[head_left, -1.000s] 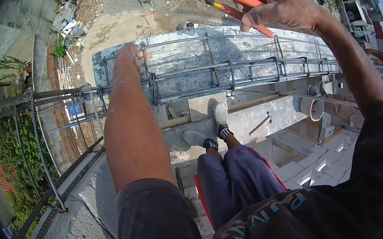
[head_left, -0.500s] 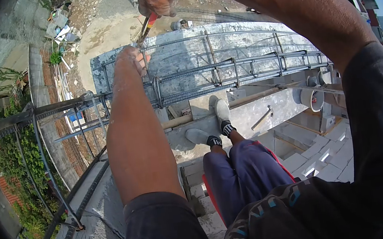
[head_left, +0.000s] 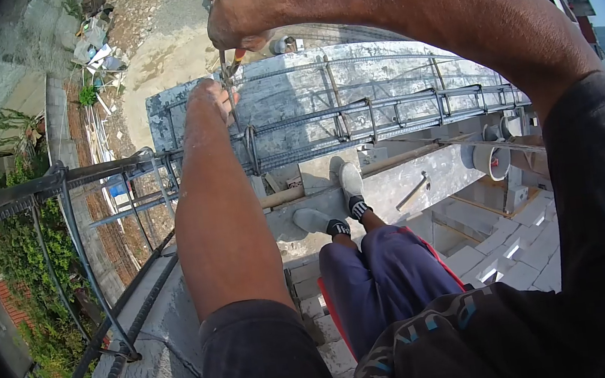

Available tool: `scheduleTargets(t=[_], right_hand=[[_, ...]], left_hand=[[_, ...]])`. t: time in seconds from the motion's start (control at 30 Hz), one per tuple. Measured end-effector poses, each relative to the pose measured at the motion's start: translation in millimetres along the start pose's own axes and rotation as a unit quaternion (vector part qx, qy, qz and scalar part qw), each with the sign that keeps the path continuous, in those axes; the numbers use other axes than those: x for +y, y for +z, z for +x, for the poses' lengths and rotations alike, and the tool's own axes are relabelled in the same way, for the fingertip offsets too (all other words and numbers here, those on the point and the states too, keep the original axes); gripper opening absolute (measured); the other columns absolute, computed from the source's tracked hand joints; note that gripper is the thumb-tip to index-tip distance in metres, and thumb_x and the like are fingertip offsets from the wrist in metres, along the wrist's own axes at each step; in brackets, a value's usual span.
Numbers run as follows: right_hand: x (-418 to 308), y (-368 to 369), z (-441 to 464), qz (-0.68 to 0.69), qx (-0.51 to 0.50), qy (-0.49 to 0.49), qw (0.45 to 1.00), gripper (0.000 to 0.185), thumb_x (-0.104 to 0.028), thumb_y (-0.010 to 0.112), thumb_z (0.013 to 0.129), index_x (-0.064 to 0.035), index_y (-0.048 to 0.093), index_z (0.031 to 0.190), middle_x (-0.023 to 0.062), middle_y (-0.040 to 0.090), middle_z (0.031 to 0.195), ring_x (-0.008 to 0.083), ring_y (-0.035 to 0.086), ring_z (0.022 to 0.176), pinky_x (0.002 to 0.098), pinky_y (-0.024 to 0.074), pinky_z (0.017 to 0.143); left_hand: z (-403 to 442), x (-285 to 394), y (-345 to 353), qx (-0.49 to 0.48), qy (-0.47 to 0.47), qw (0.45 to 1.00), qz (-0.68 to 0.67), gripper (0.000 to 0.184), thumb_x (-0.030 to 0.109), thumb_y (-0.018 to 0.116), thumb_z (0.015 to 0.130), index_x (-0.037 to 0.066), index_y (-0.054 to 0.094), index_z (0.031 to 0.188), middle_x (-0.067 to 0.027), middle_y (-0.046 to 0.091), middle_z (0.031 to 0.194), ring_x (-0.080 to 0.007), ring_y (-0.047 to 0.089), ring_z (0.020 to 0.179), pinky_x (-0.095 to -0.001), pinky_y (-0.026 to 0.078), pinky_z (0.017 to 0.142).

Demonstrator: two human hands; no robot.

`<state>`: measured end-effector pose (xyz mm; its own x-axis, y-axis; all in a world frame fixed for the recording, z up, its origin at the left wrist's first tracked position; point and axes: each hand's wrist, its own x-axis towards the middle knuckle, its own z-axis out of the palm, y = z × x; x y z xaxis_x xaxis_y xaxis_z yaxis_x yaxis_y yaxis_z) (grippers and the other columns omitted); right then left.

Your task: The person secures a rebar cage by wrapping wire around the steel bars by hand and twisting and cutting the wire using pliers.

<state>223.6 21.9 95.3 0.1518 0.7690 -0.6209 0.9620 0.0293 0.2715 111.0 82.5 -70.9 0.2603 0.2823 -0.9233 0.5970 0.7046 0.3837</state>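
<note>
Blotched grey-white, a board shows behind the steel cage, and off to the right sit a pale bucket, its contents too dim to make out, and a hammer. The right hand is clamped on the pliers, red and yellow at the handles, just above the left hand, whose fingers curl, their grip on anything impossible to tell.
</note>
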Motion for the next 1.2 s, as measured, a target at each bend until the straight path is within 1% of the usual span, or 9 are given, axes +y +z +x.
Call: scheduleTargets(t=[0.13, 0.2, 0.23, 0.43, 0.53, 0.77, 0.93, 1.13, 1.2], right_hand=[[-12, -13, -13, -0.175, 0.078, -0.029, 0.981, 0.021, -0.031, 0.073, 0.078, -0.0159, 0.071, 0.093, 0.0032, 0.069, 0.092, 0.0222, 0.065, 0.092, 0.0585, 0.0478, 0.086], [-16, -23, -31, -0.235, 0.115, -0.048, 0.964, 0.019, -0.035, 0.067, 0.084, -0.017, 0.067, 0.089, -0.0001, 0.066, 0.081, 0.0164, 0.063, 0.088, 0.0454, 0.0467, 0.093], [-20, -21, -34, -0.235, 0.132, -0.033, 0.963, 0.016, -0.034, 0.069, 0.081, -0.0185, 0.069, 0.079, 0.0006, 0.067, 0.08, 0.0161, 0.062, 0.099, 0.0436, 0.039, 0.103], [-14, -18, 3, -0.173, 0.084, -0.075, 0.978, 0.025, -0.023, 0.071, 0.083, -0.0094, 0.07, 0.104, 0.0051, 0.065, 0.084, 0.0183, 0.065, 0.096, 0.0425, 0.0554, 0.079], [-12, -15, -3, -0.157, 0.064, -0.068, 0.983, 0.027, -0.022, 0.071, 0.084, -0.0085, 0.068, 0.107, 0.0074, 0.065, 0.084, 0.0198, 0.065, 0.089, 0.0421, 0.0561, 0.074], [7, -9, -49, 0.142, -0.098, 0.036, 0.984, 0.031, -0.02, 0.07, 0.086, -0.0063, 0.063, 0.113, 0.0127, 0.065, 0.083, 0.0235, 0.065, 0.072, 0.0412, 0.0576, 0.062], [29, 52, -74, 0.521, -0.18, 0.049, 0.833, 0.035, -0.016, 0.068, 0.086, -0.0067, 0.06, 0.118, 0.0073, 0.06, 0.081, 0.0194, 0.065, 0.068, 0.0312, 0.057, 0.052], [30, 64, -75, 0.572, -0.212, 0.065, 0.789, 0.042, -0.023, 0.067, 0.089, -0.0099, 0.055, 0.127, 0.0136, 0.065, 0.091, 0.024, 0.069, 0.078, 0.0394, 0.0608, 0.063], [28, 49, -73, 0.516, -0.24, 0.091, 0.817, 0.048, -0.02, 0.065, 0.087, -0.0077, 0.051, 0.131, 0.0173, 0.066, 0.097, 0.0288, 0.07, 0.085, 0.0431, 0.06, 0.069]], left_hand=[[2, -2, 0, -0.011, 0.002, 1.0, 0.019, 0.027, 0.028, 0.039, 0.099, 0.016, 0.055, 0.118, -0.0011, 0.07, 0.108, -0.0228, 0.067, 0.09, -0.0553, 0.038, 0.088], [5, -1, 1, -0.009, 0.0, 1.0, 0.023, 0.027, 0.027, 0.039, 0.099, 0.017, 0.056, 0.117, -0.0007, 0.07, 0.108, -0.0223, 0.066, 0.089, -0.0548, 0.038, 0.087], [6, -1, 1, -0.009, -0.002, 1.0, 0.019, 0.027, 0.027, 0.039, 0.098, 0.017, 0.056, 0.116, -0.0005, 0.07, 0.108, -0.022, 0.066, 0.089, -0.0548, 0.038, 0.087], [-8, -1, 5, 0.013, 0.002, 1.0, 0.01, 0.022, 0.027, 0.045, 0.1, 0.015, 0.063, 0.102, 0.0006, 0.072, 0.096, -0.0195, 0.065, 0.088, -0.0493, 0.041, 0.088], [-6, -1, 5, 0.018, 0.001, 1.0, 0.012, 0.024, 0.028, 0.043, 0.1, 0.015, 0.064, 0.101, 0.0008, 0.072, 0.095, -0.0194, 0.066, 0.087, -0.0485, 0.041, 0.087], [-21, 0, 7, 0.034, 0.008, 0.999, 0.003, 0.025, 0.031, 0.044, 0.1, 0.017, 0.065, 0.104, 0.0, 0.073, 0.102, -0.0192, 0.068, 0.095, -0.0486, 0.039, 0.085], [-7, 2, 8, 0.035, 0.0, 0.999, 0.004, 0.023, 0.03, 0.043, 0.1, 0.018, 0.059, 0.113, -0.0018, 0.071, 0.109, -0.0209, 0.068, 0.097, -0.0524, 0.037, 0.086], [-13, 0, 8, 0.032, 0.009, 0.999, 0.017, 0.023, 0.029, 0.044, 0.1, 0.019, 0.054, 0.118, -0.004, 0.07, 0.112, -0.0214, 0.068, 0.097, -0.0545, 0.035, 0.087], [-15, 0, 8, 0.033, 0.012, 0.999, 0.018, 0.023, 0.029, 0.045, 0.1, 0.02, 0.054, 0.118, -0.0041, 0.07, 0.112, -0.0215, 0.068, 0.098, -0.0542, 0.036, 0.088]])
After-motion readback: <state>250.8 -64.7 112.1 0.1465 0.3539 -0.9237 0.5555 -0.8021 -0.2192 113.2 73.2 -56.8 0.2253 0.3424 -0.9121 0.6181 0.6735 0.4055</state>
